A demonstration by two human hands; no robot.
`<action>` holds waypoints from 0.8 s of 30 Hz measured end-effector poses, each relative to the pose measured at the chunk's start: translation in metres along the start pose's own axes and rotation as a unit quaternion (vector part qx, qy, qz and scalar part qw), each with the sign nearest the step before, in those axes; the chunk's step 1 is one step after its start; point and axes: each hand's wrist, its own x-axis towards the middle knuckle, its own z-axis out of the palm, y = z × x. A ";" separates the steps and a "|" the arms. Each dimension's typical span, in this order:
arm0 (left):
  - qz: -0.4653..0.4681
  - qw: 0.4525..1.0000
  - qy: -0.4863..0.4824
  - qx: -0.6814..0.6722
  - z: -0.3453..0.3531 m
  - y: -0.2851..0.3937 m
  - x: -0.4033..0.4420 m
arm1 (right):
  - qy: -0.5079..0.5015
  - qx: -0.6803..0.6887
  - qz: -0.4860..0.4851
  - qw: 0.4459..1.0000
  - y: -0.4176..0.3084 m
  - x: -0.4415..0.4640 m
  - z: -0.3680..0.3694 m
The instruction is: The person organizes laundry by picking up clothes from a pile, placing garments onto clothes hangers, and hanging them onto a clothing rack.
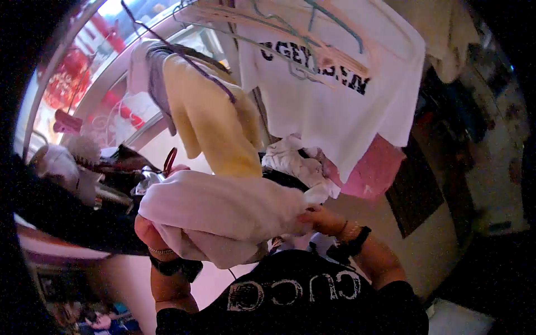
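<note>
A pale pinkish-white garment [223,215] is held up in front of my chest, bunched and stretched between my hands. My left hand [148,231] is at its left end, with the cloth draped over it and its fingers hidden. At the right end, my right hand [324,219] is closed on the edge of the fabric. A thin red loop [170,162] rises just behind the garment's upper left edge; what it belongs to is hidden.
Above hang a white shirt with black lettering [340,111], a yellow garment [215,120] and several hangers [301,39]. Bunched white cloth [293,159] and a pink item [374,170] lie behind. Clutter with a pale fluffy ball [84,148] sits left, by the window [153,125].
</note>
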 end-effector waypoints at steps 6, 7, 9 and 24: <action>-0.077 0.993 -0.056 -0.068 0.002 -0.009 0.002 | 0.129 0.351 0.075 0.924 -0.116 -0.102 -0.013; -0.139 0.985 -0.065 -0.073 0.011 -0.011 0.002 | 0.139 0.338 0.031 0.930 -0.123 -0.117 -0.015; -0.094 0.954 -0.141 0.247 0.017 -0.051 0.013 | 0.148 0.269 -0.028 0.951 -0.172 -0.128 -0.007; 0.148 0.880 -0.195 0.407 0.197 -0.213 -0.075 | 0.384 0.021 -0.166 0.908 -0.222 -0.172 -0.028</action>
